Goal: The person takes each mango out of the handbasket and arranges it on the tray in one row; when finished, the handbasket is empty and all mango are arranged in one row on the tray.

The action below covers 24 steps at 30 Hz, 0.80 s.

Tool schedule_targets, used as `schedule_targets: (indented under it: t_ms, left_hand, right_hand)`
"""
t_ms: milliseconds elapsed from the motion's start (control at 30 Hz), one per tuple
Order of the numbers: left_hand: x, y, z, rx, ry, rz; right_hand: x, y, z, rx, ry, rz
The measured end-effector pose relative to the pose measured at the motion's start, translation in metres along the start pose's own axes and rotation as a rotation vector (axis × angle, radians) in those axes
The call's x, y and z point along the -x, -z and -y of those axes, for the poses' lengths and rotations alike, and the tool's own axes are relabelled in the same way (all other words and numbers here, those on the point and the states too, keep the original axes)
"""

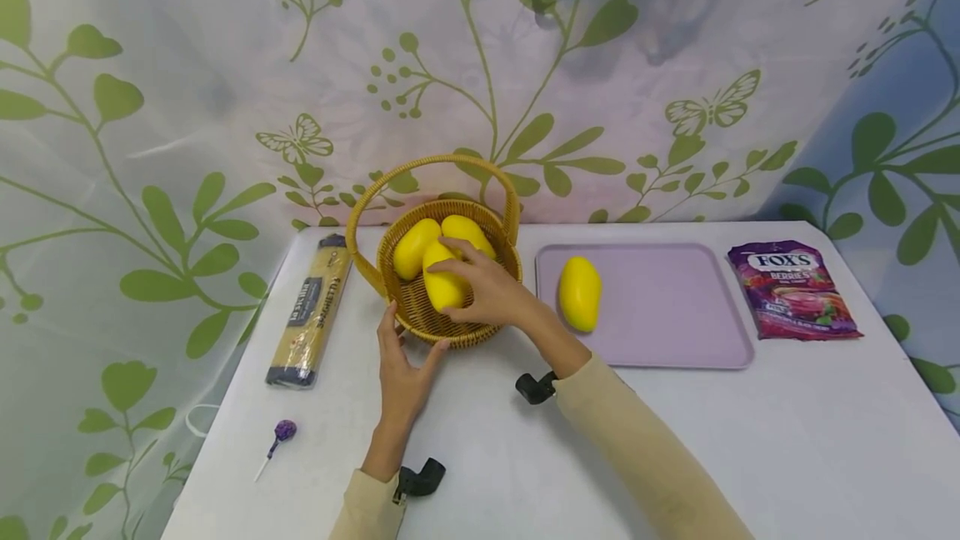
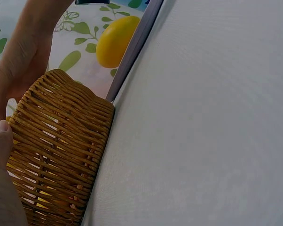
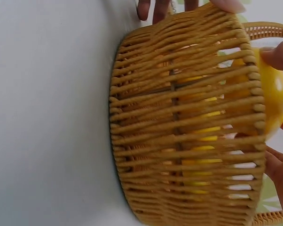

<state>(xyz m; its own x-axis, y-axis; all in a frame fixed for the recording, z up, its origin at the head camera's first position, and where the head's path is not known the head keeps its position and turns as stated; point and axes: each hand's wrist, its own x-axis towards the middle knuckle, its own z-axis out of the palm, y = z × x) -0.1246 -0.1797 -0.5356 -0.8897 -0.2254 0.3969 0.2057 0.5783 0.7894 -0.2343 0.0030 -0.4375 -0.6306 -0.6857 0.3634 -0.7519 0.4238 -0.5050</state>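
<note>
A brown wicker basket (image 1: 417, 323) with a tall hoop handle stands at the back of the table, holding three yellow mangoes. My right hand (image 1: 491, 283) reaches over its right rim and grips the front mango (image 1: 441, 277), thumb on the near side and fingers over the top. Behind it lie a left mango (image 1: 413, 250) and a back mango (image 1: 468, 233). At the basket's near left side, my left hand (image 1: 403, 382) holds the wall, its thumb (image 2: 1, 134) against the rim. In the right wrist view the gripped mango (image 3: 275, 96) rises above the rim.
Right of the basket lies a lilac tray (image 1: 667, 307) bearing another mango (image 1: 580, 294). Beyond it is a purple candy bag (image 1: 797, 290). A spaghetti pack (image 1: 309, 313) lies left of the basket, with a lollipop (image 1: 283, 432) nearer the front. A leaf-patterned curtain (image 1: 562, 107) hangs behind.
</note>
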Motion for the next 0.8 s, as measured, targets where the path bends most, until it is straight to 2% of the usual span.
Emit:
schedule_targets:
  t_ms: [133, 433, 800]
  left_hand:
    - [0.000, 0.000, -0.001, 0.005, 0.004, 0.003]
    - [-0.001, 0.000, -0.001, -0.001, -0.032, -0.002]
    - [0.000, 0.001, -0.002, 0.002, -0.026, 0.002]
  right_hand:
    - [0.007, 0.008, 0.001, 0.005, 0.009, -0.018]
    - [0.025, 0.028, -0.001, -0.006, -0.009, -0.050]
    - [0.043, 0.040, -0.005, 0.008, 0.000, -0.075]
